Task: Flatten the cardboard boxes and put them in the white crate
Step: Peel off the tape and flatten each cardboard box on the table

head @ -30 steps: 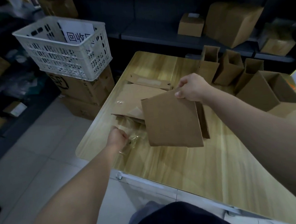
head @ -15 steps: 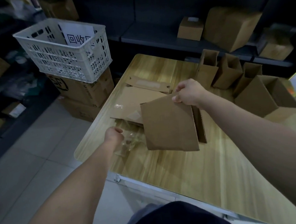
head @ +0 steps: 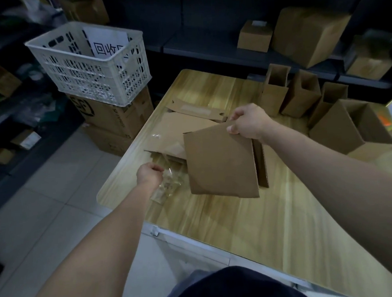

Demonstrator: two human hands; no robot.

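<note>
Head view showed the right hand [head: 248, 121] with its grip pinching a flattened cardboard box [head: 221, 165] above the worktop [head: 241, 214], left hand [head: 149, 174] curled round clear tape [head: 167, 187]

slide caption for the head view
Right hand pinches a flattened brown cardboard box over the wooden table; left hand grips crumpled clear plastic.

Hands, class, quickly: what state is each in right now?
Left hand: fingers curled round clear plastic film.
Right hand: pinching the flattened cardboard box by its top corner.
</note>
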